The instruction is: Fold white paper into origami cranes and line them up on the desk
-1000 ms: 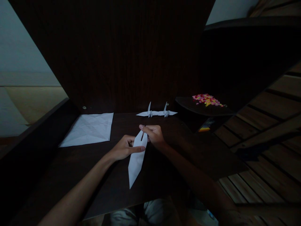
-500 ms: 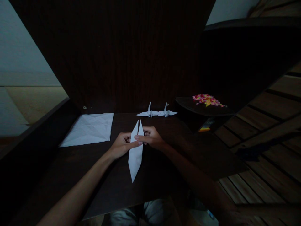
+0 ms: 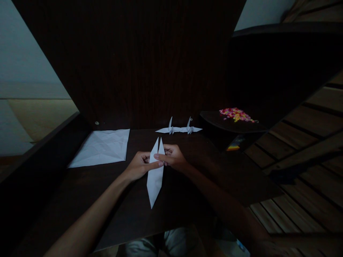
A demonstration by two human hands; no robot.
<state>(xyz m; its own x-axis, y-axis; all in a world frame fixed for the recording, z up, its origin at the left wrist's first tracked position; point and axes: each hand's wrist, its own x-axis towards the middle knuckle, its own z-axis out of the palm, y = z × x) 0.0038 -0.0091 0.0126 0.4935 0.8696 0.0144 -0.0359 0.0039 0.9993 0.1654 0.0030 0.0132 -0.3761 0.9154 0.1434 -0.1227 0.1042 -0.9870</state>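
A long white piece of folded origami paper point(image 3: 154, 182) is held upright over the dark desk, its two narrow points at the far end and a single point toward me. My left hand point(image 3: 138, 166) grips its left edge, thumb lying across the front. From the other side my right hand point(image 3: 173, 157) pinches it, with the thumb pressed on the paper just above the left thumb. Most other fingers are hidden behind the paper. Beyond the hands, two folded white paper cranes point(image 3: 179, 130) stand side by side against the back panel.
Creased white paper sheets point(image 3: 103, 146) lie at the left of the desk point(image 3: 125, 207). On a corner shelf point(image 3: 211, 119) at the right sits a pile of small pink, red and yellow pieces point(image 3: 238, 114). A raised board point(image 3: 40, 142) edges the left side; slatted wood point(image 3: 294, 214) shows at the right.
Both hands keep nearly the same hold on the folded paper. The whole view has shifted very slightly, and the gap between the paper's two far points looks marginally different.
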